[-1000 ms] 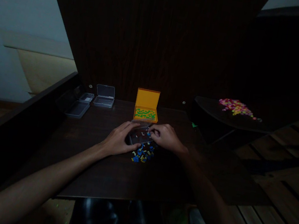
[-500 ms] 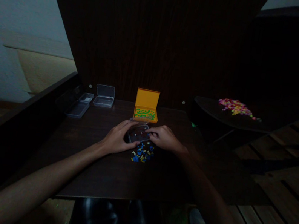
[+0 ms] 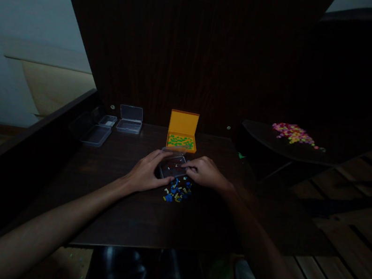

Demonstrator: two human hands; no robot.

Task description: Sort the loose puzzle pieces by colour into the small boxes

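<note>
A small clear plastic box (image 3: 172, 166) lies on the dark wooden table (image 3: 145, 213) between my two hands. My left hand (image 3: 145, 173) curls around its left side, thumb at the near edge and fingers at the far edge. My right hand (image 3: 204, 172) rests on its right side with fingers bent over the rim. Just in front of the box sits a little heap of blue and yellow pieces (image 3: 177, 191). Behind it stands an open yellow box (image 3: 182, 132) with green pieces inside.
Clear plastic boxes (image 3: 130, 119) with open lids lie at the back left, more (image 3: 97, 134) beside them. A pile of pink and yellow pieces (image 3: 294, 133) rests on a dark round surface at the right. A dark panel rises behind the table. Wooden slats lie to the right.
The hands have barely shifted. My right hand slid slightly along the clear box's right side; the box stays in place.
</note>
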